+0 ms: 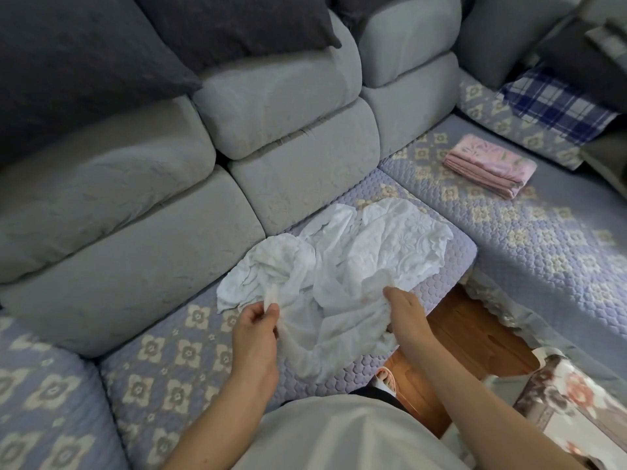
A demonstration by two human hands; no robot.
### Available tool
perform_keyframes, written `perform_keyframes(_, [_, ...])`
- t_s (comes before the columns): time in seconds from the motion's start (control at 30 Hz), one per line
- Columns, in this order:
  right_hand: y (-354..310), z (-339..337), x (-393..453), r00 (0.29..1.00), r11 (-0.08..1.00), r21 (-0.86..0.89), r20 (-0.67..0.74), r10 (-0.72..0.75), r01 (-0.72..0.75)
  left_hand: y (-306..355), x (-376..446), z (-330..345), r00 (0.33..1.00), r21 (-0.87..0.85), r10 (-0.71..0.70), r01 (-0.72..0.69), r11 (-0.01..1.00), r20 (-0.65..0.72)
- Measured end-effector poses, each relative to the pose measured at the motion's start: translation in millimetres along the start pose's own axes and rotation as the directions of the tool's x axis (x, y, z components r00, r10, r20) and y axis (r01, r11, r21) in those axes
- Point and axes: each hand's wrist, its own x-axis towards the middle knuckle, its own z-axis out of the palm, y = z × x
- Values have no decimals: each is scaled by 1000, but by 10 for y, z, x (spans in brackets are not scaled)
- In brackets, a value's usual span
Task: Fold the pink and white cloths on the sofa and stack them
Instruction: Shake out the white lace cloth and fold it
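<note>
White cloth (342, 259) edges lost in crumples

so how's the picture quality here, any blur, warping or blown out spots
Head view: wide-angle warping bends the sofa toward the edges; the white cloth is bright and nearly washed out, losing texture; sunlight patches fall near the folded pink cloth; the left hand and right hand look slightly soft.
</note>
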Motion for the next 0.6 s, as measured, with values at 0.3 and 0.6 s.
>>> perform_keyframes(0.3, [133, 66, 65, 966, 942, -221, 108, -235, 253, -23, -135, 136, 978, 137, 12, -41, 990, 208])
perform_keyframes(0.6, [87, 365, -75, 946, 944, -215, 262, -193, 252, -59, -193, 194, 946, 267, 62, -152, 952, 319])
